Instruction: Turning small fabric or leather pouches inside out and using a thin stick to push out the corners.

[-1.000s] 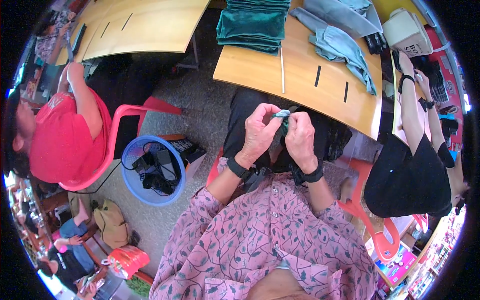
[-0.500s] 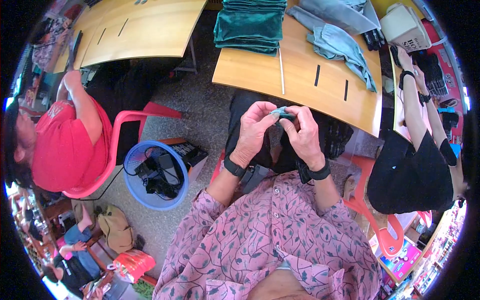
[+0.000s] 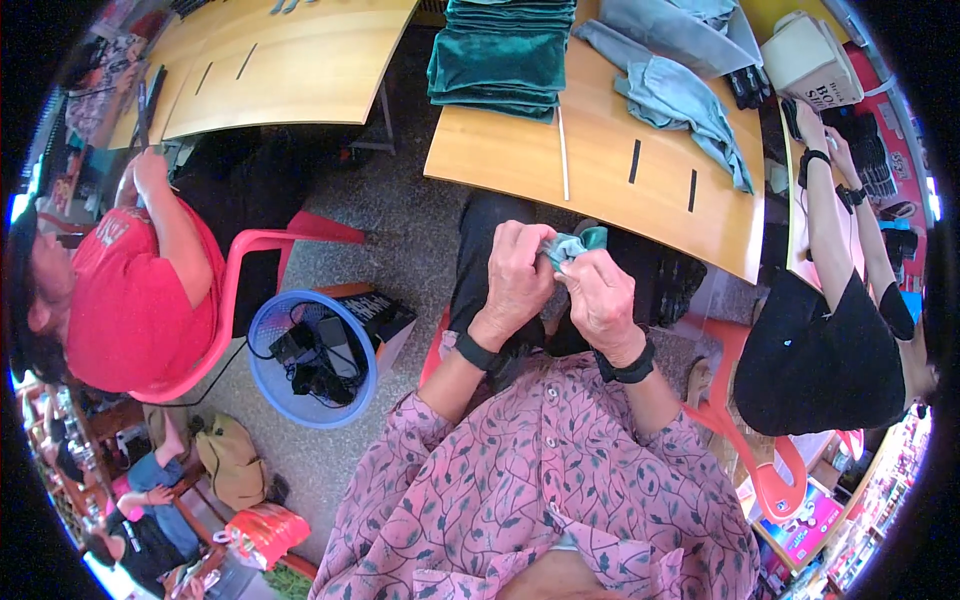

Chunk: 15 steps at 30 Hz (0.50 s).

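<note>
Above my lap, just short of the table edge, both hands pinch a small bunched piece of teal and green velvet fabric [image 3: 570, 247]. My left hand [image 3: 520, 275] grips its left end with fingers curled, while my right hand [image 3: 602, 300] closes on it from the other side. Green and pale teal folds stick up between the fingers; the rest is hidden. Beyond, on the wooden table [image 3: 500, 160], lies a stack of dark green velvet pieces [image 3: 497, 70]. Right of it are a thin white stick [image 3: 563, 155] and a crumpled pale blue-green cloth [image 3: 680, 105].
A translucent bin [image 3: 690, 40] holds more pale cloth at the table's far right. On the floor to the left stands a blue basket [image 3: 368, 390] with black adapters and cables. People sit left in a red shirt [image 3: 140, 310] and right in a black shirt [image 3: 815, 360].
My hands have turned and curled further around the fabric, and more of its green and teal folds now show between them. The person at left has shifted their hands slightly.
</note>
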Available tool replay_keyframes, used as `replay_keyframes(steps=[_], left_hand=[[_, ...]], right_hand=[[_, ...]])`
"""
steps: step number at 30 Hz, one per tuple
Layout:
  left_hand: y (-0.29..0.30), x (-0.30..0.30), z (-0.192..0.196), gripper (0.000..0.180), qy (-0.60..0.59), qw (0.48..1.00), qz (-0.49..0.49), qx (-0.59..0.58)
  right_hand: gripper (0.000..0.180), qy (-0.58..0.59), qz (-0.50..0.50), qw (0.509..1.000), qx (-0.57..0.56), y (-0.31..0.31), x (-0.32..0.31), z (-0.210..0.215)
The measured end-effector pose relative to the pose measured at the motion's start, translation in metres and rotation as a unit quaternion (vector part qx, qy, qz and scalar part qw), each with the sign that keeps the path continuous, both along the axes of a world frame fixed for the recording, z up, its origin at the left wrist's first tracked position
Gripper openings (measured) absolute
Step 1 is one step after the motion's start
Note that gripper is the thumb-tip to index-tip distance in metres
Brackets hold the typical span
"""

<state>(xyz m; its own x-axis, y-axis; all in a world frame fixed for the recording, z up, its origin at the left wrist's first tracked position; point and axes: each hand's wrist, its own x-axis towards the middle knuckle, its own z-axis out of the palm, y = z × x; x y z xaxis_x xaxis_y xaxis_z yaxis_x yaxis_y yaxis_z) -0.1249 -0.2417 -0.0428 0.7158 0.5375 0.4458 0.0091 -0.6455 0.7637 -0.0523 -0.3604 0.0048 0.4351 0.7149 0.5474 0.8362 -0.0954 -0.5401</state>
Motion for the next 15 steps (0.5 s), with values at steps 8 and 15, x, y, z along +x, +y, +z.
replay_keyframes(steps=[8,15], left_hand=[[-0.007,-0.001,0.002,0.027,-0.15,0.875,-0.009,-0.46],[-0.011,-0.003,0.0,0.018,-0.044,0.961,0.048,-0.267]], right_hand=[[0.02,0.083,0.013,0.996,0.002,0.003,-0.002,-0.002],[0.017,0.122,-0.023,0.992,0.006,-0.004,-0.001,-0.004]])
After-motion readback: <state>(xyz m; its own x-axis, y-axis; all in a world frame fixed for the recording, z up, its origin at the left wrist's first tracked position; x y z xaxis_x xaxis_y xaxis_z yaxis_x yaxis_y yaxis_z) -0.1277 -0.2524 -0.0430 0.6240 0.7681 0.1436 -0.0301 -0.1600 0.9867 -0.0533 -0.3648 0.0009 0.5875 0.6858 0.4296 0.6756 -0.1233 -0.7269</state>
